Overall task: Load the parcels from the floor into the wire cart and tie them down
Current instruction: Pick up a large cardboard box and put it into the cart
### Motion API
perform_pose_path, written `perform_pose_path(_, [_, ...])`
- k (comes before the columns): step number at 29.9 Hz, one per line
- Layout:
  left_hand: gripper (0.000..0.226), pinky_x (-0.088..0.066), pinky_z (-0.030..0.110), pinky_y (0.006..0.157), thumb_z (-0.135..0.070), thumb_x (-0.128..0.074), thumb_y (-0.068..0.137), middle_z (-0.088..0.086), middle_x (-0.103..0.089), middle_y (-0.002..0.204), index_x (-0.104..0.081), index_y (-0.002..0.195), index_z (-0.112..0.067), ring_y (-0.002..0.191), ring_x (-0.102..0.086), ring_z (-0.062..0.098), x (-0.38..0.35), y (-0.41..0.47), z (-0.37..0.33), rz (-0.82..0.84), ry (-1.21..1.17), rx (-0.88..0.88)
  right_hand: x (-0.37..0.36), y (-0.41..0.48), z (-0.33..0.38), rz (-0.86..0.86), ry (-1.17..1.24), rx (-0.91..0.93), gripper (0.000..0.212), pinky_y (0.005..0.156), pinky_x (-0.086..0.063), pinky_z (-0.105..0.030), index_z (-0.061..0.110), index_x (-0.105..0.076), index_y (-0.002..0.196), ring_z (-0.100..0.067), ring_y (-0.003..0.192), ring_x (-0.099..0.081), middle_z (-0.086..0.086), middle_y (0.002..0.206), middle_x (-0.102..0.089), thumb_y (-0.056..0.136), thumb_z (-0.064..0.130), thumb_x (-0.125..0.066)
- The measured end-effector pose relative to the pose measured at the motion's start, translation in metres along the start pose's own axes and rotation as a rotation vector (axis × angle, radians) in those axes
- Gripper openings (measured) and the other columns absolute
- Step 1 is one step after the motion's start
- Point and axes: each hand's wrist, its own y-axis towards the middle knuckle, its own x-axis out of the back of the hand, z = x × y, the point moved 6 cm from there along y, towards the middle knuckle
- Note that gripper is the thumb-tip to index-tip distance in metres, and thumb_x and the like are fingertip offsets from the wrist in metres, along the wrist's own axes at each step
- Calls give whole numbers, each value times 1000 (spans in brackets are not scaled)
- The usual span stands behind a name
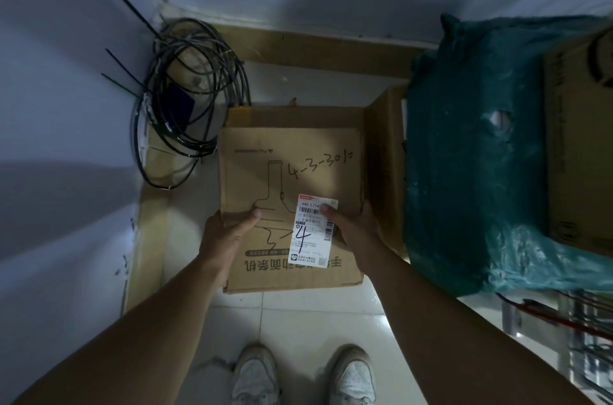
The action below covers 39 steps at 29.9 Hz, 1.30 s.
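Left hand (229, 232) and right hand (355, 228) clasp the side edges of a flat cardboard parcel (288, 172), thumbs on top, near the floor's (298, 315) far edge (apparently the pickup step). Next, it likely needs carrying right onto the wire cart (583, 331), beside the teal-wrapped parcel (471, 172).

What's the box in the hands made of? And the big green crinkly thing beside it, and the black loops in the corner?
The box looks like brown cardboard: matt, with creased edges, print and pen marks. The green wrap seems to be thin plastic film, since it shines and wrinkles. The black loops look like plastic- or rubber-coated cable, but it is too dim to be sure.
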Motion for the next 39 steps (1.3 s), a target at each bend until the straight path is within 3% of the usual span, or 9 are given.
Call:
perform_pose_path(4, [32,-58,48,90,-35,-85,80,5,-81,94,-74,104,-16,91,-77,29,5,-35,-32,-23,-8,-11,2,-35,23,-22,-52,22,103,71,-65,-35,34,-35,153,-24,99,-74,-5,122,-70,70,34,-95])
perform_pose_path(9, [35,-56,53,97,-35,-86,78,6,-81,97,-77,106,-15,94,-77,29,21,-95,-94,-32,-18,-46,2,-100,72,-54,-75,61,94,72,-66,-43,32,-42,147,-25,92,-75,-5,115,-72,69,34,-95])
perform_pose_path(12, [35,-60,49,86,-37,-83,79,9,-81,93,-76,105,-15,85,-79,30,30,-142,-138,-36,-29,-68,2,-144,107,-49,-88,103,99,69,-66,-45,32,-41,147,-25,89,-76,-3,112,-72,65,40,-96])
perform_pose_path(15, [25,-58,41,76,-31,-80,84,10,-81,91,-75,103,-15,80,-79,30,36,-194,-182,-53,-38,-101,9,-197,143,-26,-56,149,88,65,-65,-40,32,-46,140,-24,85,-77,-2,109,-73,68,33,-96])
perform_pose_path(18, [31,-58,38,71,-40,-85,80,-1,-80,79,-72,102,-22,75,-78,27,44,-241,-223,-92,-52,-122,20,-253,181,9,-44,208,89,67,-66,-43,32,-47,142,-22,83,-78,-2,107,-75,68,29,-97])
perform_pose_path(22, [85,-60,55,89,-63,-93,45,5,-81,95,-71,115,-20,88,-78,32,51,-307,-290,-72,-78,-189,37,-341,237,43,1,308,87,64,-65,-39,33,-45,139,-23,85,-77,-1,107,-73,68,31,-96])
perform_pose_path(27, [95,-57,56,95,-73,-91,42,-2,-81,101,-71,121,-23,98,-76,29,59,-406,-378,-77,-55,-326,64,-457,299,24,16,446,93,78,-65,-47,33,-47,137,-22,92,-74,2,112,-71,59,50,-96])
perform_pose_path(31, [67,-52,47,99,-56,-88,71,-6,-79,98,-69,125,-22,95,-72,21,61,-499,-451,-69,-92,-464,86,-561,352,52,39,583,81,80,-64,-48,31,-45,138,-22,94,-74,1,112,-71,72,39,-92])
perform_pose_path(39, [89,-55,54,100,-62,-98,49,0,-79,110,-70,125,-25,104,-74,28,68,-689,-590,41,-204,-673,153,-804,460,-52,42,937,85,77,-64,-39,35,-45,139,-15,88,-71,5,111,-70,69,52,-90])
